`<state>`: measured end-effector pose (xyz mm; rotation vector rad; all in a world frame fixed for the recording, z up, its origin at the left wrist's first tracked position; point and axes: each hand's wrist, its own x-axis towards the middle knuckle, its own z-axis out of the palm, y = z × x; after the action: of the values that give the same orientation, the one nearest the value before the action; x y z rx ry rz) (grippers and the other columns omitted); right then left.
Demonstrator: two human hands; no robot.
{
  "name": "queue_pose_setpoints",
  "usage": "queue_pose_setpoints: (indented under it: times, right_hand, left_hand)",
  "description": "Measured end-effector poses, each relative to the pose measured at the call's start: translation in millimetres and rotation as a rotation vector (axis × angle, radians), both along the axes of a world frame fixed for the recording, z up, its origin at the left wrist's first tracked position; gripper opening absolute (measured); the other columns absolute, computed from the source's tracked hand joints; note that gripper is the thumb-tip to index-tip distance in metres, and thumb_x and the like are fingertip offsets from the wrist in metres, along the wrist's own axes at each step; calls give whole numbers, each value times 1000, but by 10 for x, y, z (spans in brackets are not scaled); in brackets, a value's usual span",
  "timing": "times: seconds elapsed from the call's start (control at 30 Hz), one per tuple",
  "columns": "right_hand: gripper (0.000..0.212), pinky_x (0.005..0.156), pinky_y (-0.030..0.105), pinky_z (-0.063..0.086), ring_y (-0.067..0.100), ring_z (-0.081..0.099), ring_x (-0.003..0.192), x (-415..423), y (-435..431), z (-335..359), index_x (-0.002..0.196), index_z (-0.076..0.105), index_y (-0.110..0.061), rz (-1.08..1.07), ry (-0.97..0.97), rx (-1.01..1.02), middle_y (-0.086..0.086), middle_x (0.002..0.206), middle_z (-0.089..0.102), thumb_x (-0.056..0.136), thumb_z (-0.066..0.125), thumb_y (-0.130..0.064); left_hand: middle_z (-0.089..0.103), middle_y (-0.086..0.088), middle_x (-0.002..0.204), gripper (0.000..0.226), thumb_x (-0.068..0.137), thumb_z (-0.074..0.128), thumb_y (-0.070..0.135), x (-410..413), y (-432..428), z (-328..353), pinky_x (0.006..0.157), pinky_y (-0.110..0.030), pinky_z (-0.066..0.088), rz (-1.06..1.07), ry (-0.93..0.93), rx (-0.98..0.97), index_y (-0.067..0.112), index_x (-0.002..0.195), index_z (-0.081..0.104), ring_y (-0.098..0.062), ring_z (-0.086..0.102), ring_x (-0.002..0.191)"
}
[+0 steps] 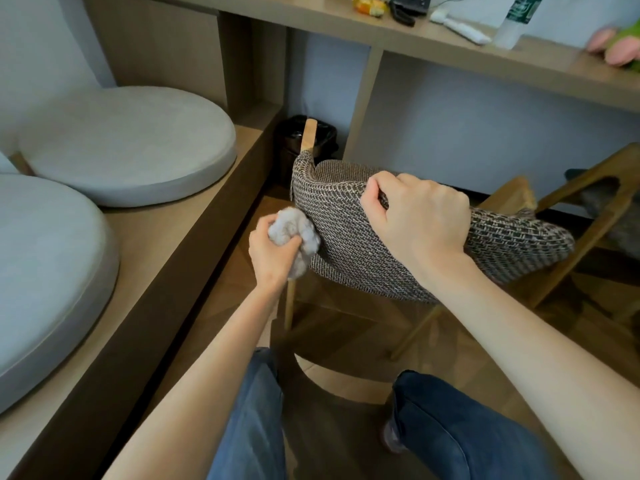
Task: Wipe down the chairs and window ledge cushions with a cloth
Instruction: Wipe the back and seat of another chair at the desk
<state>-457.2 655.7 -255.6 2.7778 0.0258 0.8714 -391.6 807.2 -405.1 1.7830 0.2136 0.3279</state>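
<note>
A chair with a woven brown-and-cream backrest (349, 237) and light wooden frame stands in the middle of the view. My left hand (273, 252) grips a crumpled grey cloth (294, 230) and presses it against the outer left side of the backrest. My right hand (415, 216) grips the top rim of the backrest, fingers curled over its edge. Two round grey cushions lie on the wooden window ledge (166, 237) at the left, the far cushion (128, 143) behind the near cushion (45, 265).
A wooden desk (450, 57) runs across the top, carrying a remote, a bottle, a snack packet and pink flowers. A black bin (294, 143) stands under it behind the chair. A second wooden chair (588, 209) is at the right. My knees in jeans are below.
</note>
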Motion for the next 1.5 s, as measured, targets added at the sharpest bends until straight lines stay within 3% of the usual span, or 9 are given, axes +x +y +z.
queue_pose_setpoints:
  times: [0.13, 0.27, 0.4, 0.47, 0.63, 0.87, 1.2, 1.33, 1.5]
  right_hand:
    - [50, 51, 28, 27, 27, 58, 59, 5, -8, -12, 90, 69, -21, 3, -33, -2, 1, 69, 64, 99, 23, -40]
    - [47, 50, 27, 26, 28, 56, 56, 27, -12, -28, 86, 70, -20, -3, -59, -15, 2, 65, 62, 99, 28, -38]
    - [44, 48, 26, 26, 27, 53, 49, 56, -36, -62, 78, 69, -19, 4, -122, -24, 2, 58, 58, 98, 34, -35]
    - [42, 48, 25, 27, 27, 53, 48, 62, -42, -73, 76, 68, -18, 18, -136, -27, 2, 57, 57, 98, 36, -34]
    - [40, 49, 25, 24, 27, 53, 47, 71, -57, -89, 72, 67, -18, 23, -171, -47, 1, 55, 57, 97, 39, -33]
    - [40, 49, 25, 25, 26, 54, 48, 65, -45, -76, 75, 68, -19, 26, -150, -50, 1, 56, 58, 98, 39, -33]
    - [48, 51, 29, 28, 28, 59, 58, 31, -30, -34, 87, 70, -20, 19, -95, 10, 2, 65, 63, 99, 27, -39]
    - [49, 50, 28, 27, 29, 59, 57, 30, -45, -36, 85, 69, -19, 12, -95, 5, 1, 64, 63, 98, 27, -40]
    - [53, 53, 31, 36, 28, 62, 67, 30, -68, -53, 94, 67, -20, 37, -41, 25, 2, 75, 67, 98, 20, -44]
  left_hand:
    - [54, 3, 113, 49, 73, 69, 13, 71, 48, 405, 74, 6, 32, 131, -166, -103, 16, 119, 56, -2, 50, 98]
    - [62, 2, 113, 46, 76, 66, 6, 169, -61, 538, 87, -12, 42, -3, -128, -92, 14, 120, 58, -7, 57, 105]
    - [59, 23, 89, 41, 74, 68, 2, 262, -42, 413, 70, 1, 39, -26, -132, -117, 20, 110, 63, 19, 55, 81]
    - [62, 19, 95, 47, 73, 70, 5, 308, -10, 343, 74, -1, 41, -43, -95, -91, 17, 118, 62, 13, 57, 88]
    - [66, -1, 114, 49, 75, 68, 9, 331, -69, 49, 94, -32, 47, -25, 49, -46, 14, 123, 59, -17, 59, 109]
    - [63, -1, 120, 53, 74, 74, 17, 198, -67, -135, 91, -23, 40, -52, 221, -18, 13, 125, 57, -18, 56, 114]
    - [56, 1, 111, 46, 71, 73, 20, -621, -427, 532, 84, -26, 45, -35, -131, -75, 28, 111, 52, -13, 53, 103]
    - [50, 3, 113, 47, 74, 76, 17, -702, -644, 325, 78, -11, 32, -26, -6, -89, 19, 112, 49, -7, 43, 102]
    - [57, -1, 99, 35, 80, 71, 10, -616, -605, 67, 79, -33, 50, -66, 280, -304, 16, 102, 44, -23, 58, 101]
